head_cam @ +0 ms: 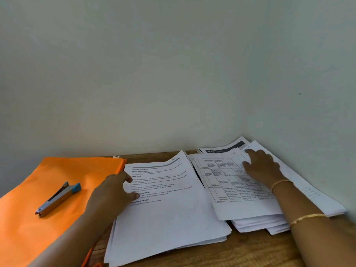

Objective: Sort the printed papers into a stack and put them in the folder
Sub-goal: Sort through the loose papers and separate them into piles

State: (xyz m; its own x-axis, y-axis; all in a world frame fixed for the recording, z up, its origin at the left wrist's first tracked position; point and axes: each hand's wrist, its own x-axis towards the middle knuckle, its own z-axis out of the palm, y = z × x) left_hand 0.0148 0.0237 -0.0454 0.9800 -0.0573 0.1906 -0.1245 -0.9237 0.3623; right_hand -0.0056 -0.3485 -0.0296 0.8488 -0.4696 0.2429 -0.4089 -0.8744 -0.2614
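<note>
Head view — left hand [115, 191], loosely bent, touches paper stack [169, 212]; right hand [262, 166] flat on loose papers [225, 191] — stapler [57, 197] atop folder [38, 234].

Item 1: back wall [134, 74], plain pale grey-white paint, matte finish.
Item 2: right side wall [312, 70], same paint, meeting the back wall in 1 vertical corner [243, 112]; carries 1 small dark speck [299, 93].
Item 3: wooden table [250, 254], brown, visible grain, set into that corner against both walls.
Lighting: soft, even.
</note>
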